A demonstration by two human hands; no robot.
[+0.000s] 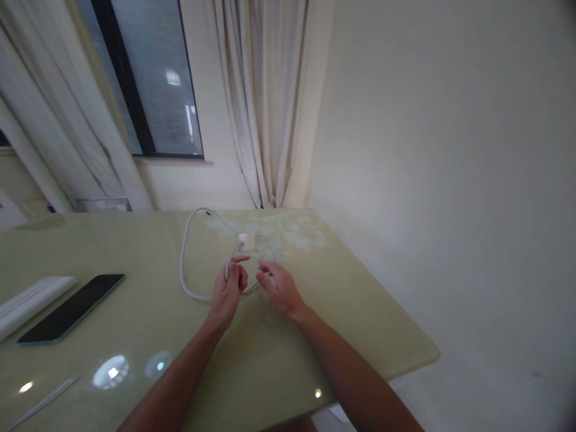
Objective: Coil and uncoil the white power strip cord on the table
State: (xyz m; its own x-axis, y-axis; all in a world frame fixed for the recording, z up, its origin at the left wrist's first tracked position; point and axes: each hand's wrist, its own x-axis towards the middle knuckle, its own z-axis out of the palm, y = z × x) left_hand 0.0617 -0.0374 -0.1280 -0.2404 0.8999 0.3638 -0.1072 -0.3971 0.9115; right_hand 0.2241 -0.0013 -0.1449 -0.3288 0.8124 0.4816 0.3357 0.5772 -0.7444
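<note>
A white charging cable (pixel 183 258) lies in a loop on the glossy green table (pixel 360 312), with a small white charger block (pixel 246 241) at the far side of the loop. My left hand (pixel 230 287) is closed around a bunched part of the cable, thumb up. My right hand (pixel 278 285) rests just to the right of it on the table, fingers curled toward the cable and near the same bundle; whether it holds the cable is hard to tell.
A dark tablet (pixel 72 307) lies at the left, beside a white keyboard (pixel 27 300). A white stylus (pixel 45 401) lies near the front left edge. Curtains (pixel 261 102), a window (pixel 148 78) and a wall stand behind the table.
</note>
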